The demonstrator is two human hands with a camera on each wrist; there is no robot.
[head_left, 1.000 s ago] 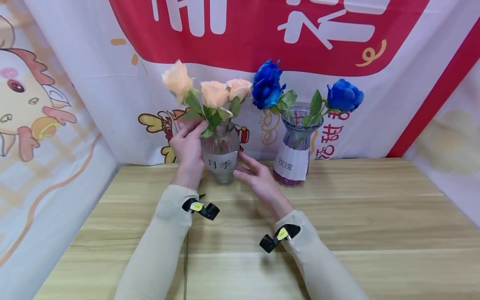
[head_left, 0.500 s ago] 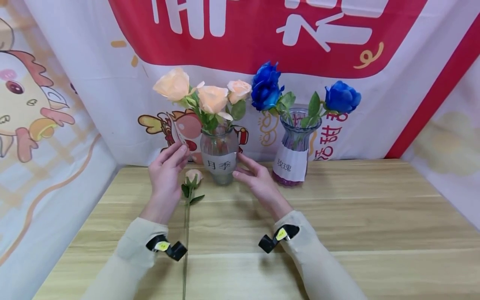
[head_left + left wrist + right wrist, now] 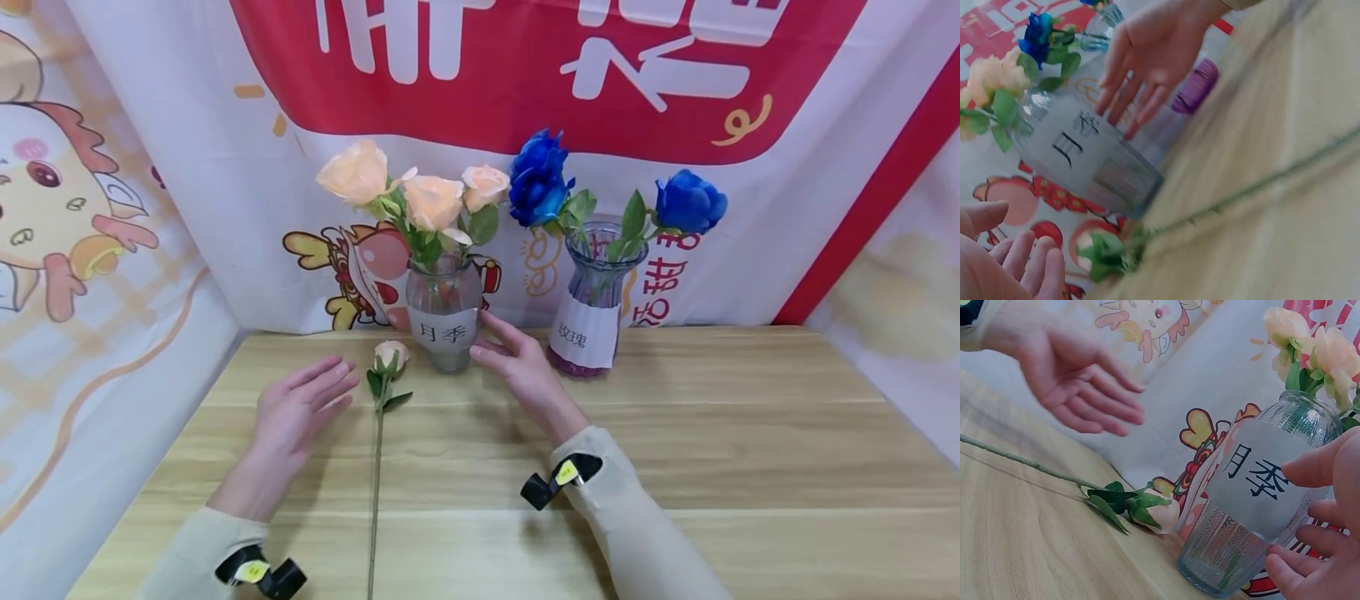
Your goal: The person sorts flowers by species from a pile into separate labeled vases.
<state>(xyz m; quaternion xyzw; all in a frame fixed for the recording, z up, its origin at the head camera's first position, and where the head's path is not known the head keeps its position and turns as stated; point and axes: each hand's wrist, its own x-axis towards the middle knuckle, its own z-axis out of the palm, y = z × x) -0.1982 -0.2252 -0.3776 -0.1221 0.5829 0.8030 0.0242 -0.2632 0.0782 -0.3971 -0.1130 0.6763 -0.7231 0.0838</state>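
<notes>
A ribbed clear glass vase (image 3: 446, 292) with a white paper label holds several peach roses (image 3: 432, 202). My right hand (image 3: 521, 367) rests at the vase's right side, its fingers fairly straight and the thumb in front, by the label in the right wrist view. With nothing in it, my left hand (image 3: 296, 412) hangs over the table on the left, fingers extended and slightly spread. Between that hand and the vase, one pale peach rose (image 3: 1157, 512) lies on the table, its long stem (image 3: 1235, 201) running toward the near edge.
Right of my right hand stands a blue-to-purple glass vase (image 3: 600, 279) with blue roses (image 3: 691, 202) and a white label. Behind both vases hangs a printed cloth (image 3: 262, 208). The wooden table (image 3: 712, 467) stretches to the right and front.
My left hand has left the peach roses at the vase's mouth and moved down and left. The leftmost peach bloom has tipped outward. My right hand has stayed at the vase.
</notes>
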